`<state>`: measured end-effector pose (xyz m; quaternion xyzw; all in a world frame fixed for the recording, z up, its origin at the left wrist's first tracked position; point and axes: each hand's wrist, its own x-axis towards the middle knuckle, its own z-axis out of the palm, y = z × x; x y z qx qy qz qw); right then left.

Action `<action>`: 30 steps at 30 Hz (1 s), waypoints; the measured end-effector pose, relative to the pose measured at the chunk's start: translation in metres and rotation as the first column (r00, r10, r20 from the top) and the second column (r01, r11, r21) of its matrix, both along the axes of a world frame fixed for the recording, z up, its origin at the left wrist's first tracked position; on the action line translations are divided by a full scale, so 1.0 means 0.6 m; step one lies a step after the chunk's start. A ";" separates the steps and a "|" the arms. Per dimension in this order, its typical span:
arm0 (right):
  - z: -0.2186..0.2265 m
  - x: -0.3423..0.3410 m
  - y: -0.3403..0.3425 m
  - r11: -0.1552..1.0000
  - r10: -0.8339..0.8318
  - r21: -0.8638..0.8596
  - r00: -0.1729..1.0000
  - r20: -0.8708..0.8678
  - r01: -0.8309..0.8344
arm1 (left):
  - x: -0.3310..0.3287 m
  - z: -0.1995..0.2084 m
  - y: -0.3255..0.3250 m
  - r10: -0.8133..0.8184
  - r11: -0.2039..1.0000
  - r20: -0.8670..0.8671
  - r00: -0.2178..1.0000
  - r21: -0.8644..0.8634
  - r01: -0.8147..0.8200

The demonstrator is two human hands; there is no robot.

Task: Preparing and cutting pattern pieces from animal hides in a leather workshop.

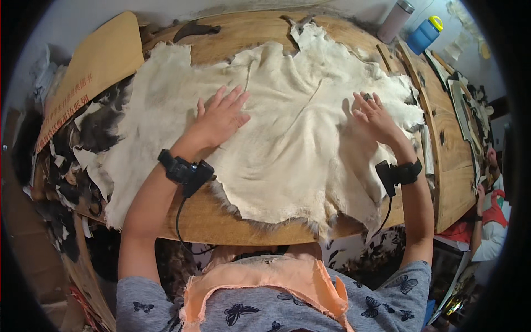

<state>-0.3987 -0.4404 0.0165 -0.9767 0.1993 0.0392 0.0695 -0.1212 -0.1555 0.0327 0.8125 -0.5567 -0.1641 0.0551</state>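
A large cream-coloured animal hide point(276, 160) lies spread skin side up across the wooden table, with fur showing along its near edge. Creases run through its middle. My left hand point(218, 117) rests on the hide left of centre, fingers spread. Over the right part of the hide is my right hand point(377, 117), its fingers apart and slightly bent. Neither hand holds anything. On the left, a second pale hide point(149, 110) lies partly under the first, beside dark fur pieces point(105, 119).
A brown printed paper sheet point(102, 61) covers the table's far left. Dark scraps point(196, 31) lie at the back. A metallic bottle point(395, 21) and a blue bottle with yellow lid point(425, 35) stand far right. Another person point(492, 221) is at the right edge, beyond the wooden table point(456, 160).
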 end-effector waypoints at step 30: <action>0.025 -0.044 0.036 0.982 -0.159 -0.073 0.970 0.183 0.174 | 0.119 -0.082 -0.107 -0.121 0.978 0.069 0.990 -0.161 0.131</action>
